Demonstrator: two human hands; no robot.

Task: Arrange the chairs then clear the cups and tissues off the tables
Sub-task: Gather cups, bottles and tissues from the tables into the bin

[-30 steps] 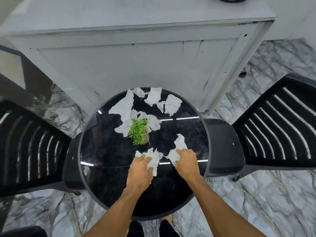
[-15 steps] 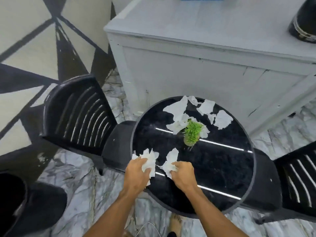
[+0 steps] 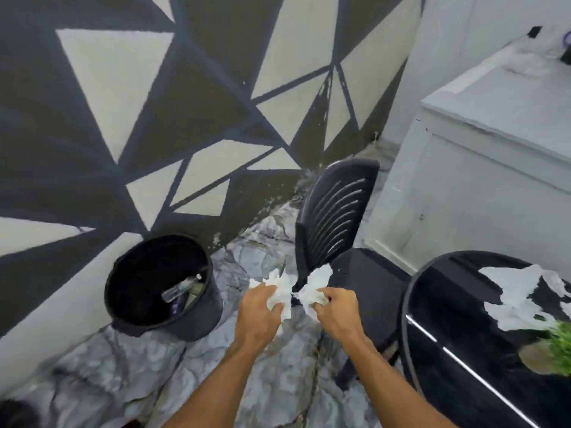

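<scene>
My left hand (image 3: pixel 261 310) grips a crumpled white tissue (image 3: pixel 279 287) and my right hand (image 3: pixel 335 313) grips another white tissue (image 3: pixel 315 284). Both hands hang over the marble floor, between a black bin (image 3: pixel 160 279) on the left and a black chair (image 3: pixel 336 223) on the right. Several more white tissues (image 3: pixel 519 291) lie on the round black table (image 3: pixel 463 319) at the right edge, beside a small green plant (image 3: pixel 560 344).
The bin stands by a wall painted with grey and cream triangles (image 3: pixel 154 118) and holds some rubbish. A white counter (image 3: pixel 494 168) rises behind the chair and table. Marble floor (image 3: pixel 123 366) lies open in front of the bin.
Both hands lifted their tissues off the table and swung left with the view; the bin and patterned wall have come into sight, and the table has slid to the right edge.
</scene>
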